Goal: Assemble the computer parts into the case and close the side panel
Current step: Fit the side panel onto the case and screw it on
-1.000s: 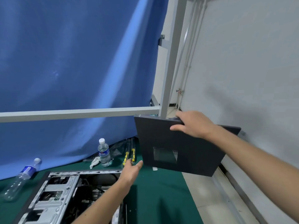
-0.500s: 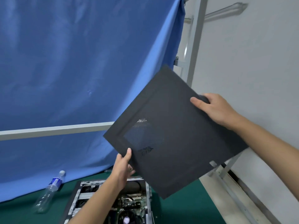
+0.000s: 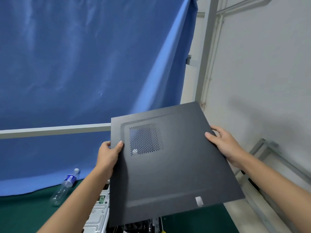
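Side panel is held in the air above the open case. Left hand grip pinches its left edge; right hand grip clamps its right edge.

The side panel hides most of the open case; the bottom edge crops it.

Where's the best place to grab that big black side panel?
By its two opposite side edges, one hand from each side, as the left hand and right hand do here. The side panel is a wide, thin, flat sheet, so edge grips keep it level.
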